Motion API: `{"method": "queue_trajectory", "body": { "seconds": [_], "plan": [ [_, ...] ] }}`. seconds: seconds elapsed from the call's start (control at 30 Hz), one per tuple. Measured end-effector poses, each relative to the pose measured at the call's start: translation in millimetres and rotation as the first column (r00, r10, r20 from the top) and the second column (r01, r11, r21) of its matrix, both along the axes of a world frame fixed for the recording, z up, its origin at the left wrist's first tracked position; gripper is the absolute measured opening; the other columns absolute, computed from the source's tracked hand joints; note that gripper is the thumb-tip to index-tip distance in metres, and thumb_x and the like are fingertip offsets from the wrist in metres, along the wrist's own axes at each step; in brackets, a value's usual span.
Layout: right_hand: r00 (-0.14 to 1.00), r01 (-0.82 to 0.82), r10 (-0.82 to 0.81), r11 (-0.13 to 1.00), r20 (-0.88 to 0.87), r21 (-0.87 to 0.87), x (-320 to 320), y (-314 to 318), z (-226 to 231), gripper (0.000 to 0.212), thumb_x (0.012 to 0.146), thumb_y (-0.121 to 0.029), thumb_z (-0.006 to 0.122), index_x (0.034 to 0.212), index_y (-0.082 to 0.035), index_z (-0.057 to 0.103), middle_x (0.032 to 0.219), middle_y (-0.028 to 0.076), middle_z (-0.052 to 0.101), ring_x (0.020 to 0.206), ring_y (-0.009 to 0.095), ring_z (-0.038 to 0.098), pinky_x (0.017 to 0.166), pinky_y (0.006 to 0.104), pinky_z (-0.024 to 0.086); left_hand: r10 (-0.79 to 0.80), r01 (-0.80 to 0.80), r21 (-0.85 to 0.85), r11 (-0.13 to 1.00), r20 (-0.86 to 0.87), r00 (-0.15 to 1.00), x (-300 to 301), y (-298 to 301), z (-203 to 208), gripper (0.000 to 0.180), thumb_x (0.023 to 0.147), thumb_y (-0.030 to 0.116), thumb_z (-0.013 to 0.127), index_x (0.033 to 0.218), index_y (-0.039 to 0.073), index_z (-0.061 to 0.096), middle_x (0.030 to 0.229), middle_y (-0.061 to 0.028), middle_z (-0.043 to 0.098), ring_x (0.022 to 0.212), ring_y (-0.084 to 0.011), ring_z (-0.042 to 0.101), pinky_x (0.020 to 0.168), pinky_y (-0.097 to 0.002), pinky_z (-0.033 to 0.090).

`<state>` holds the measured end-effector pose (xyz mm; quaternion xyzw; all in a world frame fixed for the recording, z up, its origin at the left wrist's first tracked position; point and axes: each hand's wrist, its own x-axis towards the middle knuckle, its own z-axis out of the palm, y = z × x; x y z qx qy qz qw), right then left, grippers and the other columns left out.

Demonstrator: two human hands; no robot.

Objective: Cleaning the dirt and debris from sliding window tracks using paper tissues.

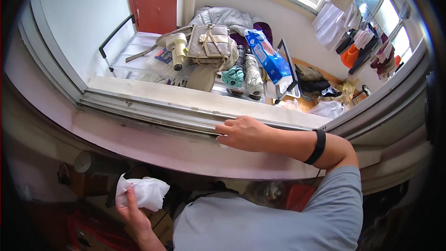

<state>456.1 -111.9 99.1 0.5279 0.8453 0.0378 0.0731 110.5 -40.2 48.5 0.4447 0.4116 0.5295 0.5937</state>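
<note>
A crumpled white tissue (147, 194) is gripped in my left hand (134, 211), thumb on top, low at the left below the sill. My right hand (246, 134) reaches across to the metal window track (186, 117), its fingers bent down onto the rail. A small white bit peeks out under those fingers; what it is I cannot make out. Dark smudges mark parts of the track. In front of the rails runs the pale pinkish inner sill (139, 144).
Beyond the track stands a clear storage box with black handles (290, 65), topped by a beige chain-strap bag (209, 42), folded umbrellas (253, 74), a cream handheld device (177, 49) and a blue tissue pack (269, 58). Clothes (364, 42) hang at the right. A window frame (376, 107) rises on the right.
</note>
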Motion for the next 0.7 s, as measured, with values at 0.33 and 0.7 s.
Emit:
{"method": "queue_trajectory", "body": {
  "seconds": [0.33,0.7],
  "plan": [
    [0.905,0.179,-0.150,0.983,-0.399,0.037,-9,-10,6,0.023,0.075,-0.008,0.059,0.098,-0.008,0.055,0.092,0.007,0.050,0.082,0.022,0.058,0.065,0.0344,0.051,-0.037,0.036,-0.013,0.999,-0.064,0.997,-7,3,-5,0.027,0.089,0.020,0.060,0.104,-0.002,0.058,0.096,-0.0084,0.061,0.089,-0.0159,0.058,0.081,-0.0309,0.046],
    [0.990,0.065,-0.046,0.988,-0.134,0.142,-12,-7,-1,0.012,0.073,-0.011,0.060,0.083,-0.009,0.055,0.090,0.006,0.048,0.080,0.019,0.054,0.066,0.0316,0.049,0.004,-0.005,-0.017,1.000,-0.048,0.999,-13,4,-16,0.028,0.089,0.020,0.060,0.104,-0.003,0.059,0.098,-0.0086,0.061,0.090,-0.0159,0.058,0.084,-0.0305,0.046]
  ]
}}
